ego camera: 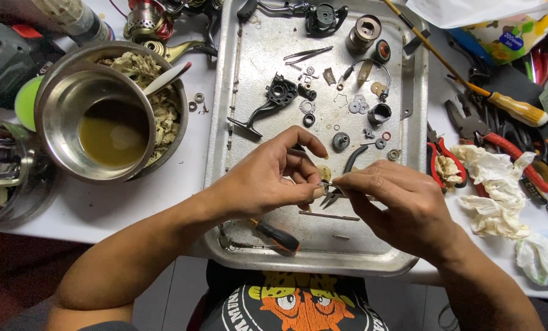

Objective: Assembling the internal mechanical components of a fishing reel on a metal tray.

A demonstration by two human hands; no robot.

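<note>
Over the near half of a metal tray point(249, 37), my left hand point(268, 178) and my right hand point(396, 202) meet fingertip to fingertip. Between them they pinch a small shiny metal part point(326, 184); its shape is too small to make out. Just below the fingers lie dark tweezers or small pliers point(351, 160). Scattered on the tray are fishing-reel parts: a black frame piece point(275, 98), a gear point(340, 141), washers, rings, a wire bail point(366, 64). A small screwdriver with an orange-and-black handle point(277, 236) lies at the tray's near edge.
Left of the tray, a steel bowl of yellowish liquid point(99, 119) sits inside a larger bowl of shredded rag. Reel bodies point(151, 21) lie at the back left. On the right are red-handled pliers point(445, 162), a yellow-handled screwdriver point(519, 109) and crumpled tissue point(497, 193).
</note>
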